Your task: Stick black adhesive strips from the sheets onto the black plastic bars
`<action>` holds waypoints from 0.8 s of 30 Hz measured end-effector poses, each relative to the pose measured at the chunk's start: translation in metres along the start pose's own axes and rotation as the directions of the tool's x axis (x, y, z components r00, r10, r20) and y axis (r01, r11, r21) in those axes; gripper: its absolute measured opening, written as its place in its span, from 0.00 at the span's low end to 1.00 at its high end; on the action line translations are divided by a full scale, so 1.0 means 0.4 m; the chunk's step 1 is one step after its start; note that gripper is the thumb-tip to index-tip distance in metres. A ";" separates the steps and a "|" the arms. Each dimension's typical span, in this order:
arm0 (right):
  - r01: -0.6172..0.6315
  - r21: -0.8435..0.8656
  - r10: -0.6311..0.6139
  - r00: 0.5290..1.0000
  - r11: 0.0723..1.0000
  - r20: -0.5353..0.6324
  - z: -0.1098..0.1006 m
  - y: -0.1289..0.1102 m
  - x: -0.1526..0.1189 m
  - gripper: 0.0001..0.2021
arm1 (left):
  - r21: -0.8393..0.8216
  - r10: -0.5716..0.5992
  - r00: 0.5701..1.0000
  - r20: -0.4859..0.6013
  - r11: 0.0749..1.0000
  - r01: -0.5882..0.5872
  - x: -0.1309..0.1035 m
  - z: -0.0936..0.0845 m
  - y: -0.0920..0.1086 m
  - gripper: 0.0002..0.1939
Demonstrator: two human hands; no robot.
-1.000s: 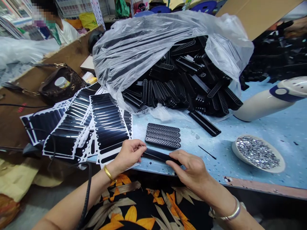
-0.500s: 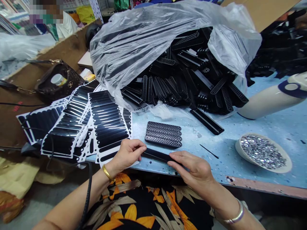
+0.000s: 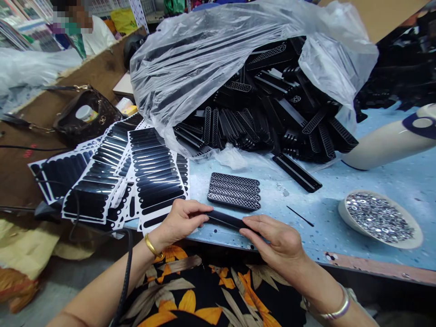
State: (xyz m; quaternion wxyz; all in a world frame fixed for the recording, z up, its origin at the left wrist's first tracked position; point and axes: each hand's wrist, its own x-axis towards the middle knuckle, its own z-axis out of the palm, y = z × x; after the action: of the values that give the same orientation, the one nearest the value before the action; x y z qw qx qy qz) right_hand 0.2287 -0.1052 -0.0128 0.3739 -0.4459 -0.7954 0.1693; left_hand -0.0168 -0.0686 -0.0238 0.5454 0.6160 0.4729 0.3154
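Both hands, left and right, are pinched nearly closed on opposite ends of a black strip, right by the table's front edge.

The speckled blue table carries a bowl of metal pieces.

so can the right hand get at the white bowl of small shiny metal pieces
Probably yes: only a thin black stick lies flat between the right hand and the bowl, though that hand is holding a long black strip.
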 end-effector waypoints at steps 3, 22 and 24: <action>-0.005 -0.002 0.005 1.000 1.000 -0.001 -0.001 -0.002 0.002 0.08 | 0.053 0.040 0.999 -0.012 0.998 -0.040 -0.004 0.000 0.002 0.11; 0.042 -0.032 -0.042 0.999 0.999 -0.004 -0.001 -0.008 0.011 0.08 | 0.370 0.287 0.956 -0.057 0.896 -0.247 -0.013 0.000 0.003 0.16; 0.048 -0.034 -0.049 0.999 0.998 -0.014 0.000 -0.007 0.010 0.08 | 0.429 0.368 0.930 -0.012 0.842 -0.327 -0.012 -0.002 -0.001 0.14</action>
State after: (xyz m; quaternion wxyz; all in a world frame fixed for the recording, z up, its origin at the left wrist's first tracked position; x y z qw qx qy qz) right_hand 0.2258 -0.1033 -0.0096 0.3762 -0.4340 -0.8060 0.1433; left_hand -0.0193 -0.0727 -0.0235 0.3110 0.7787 0.4349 0.3282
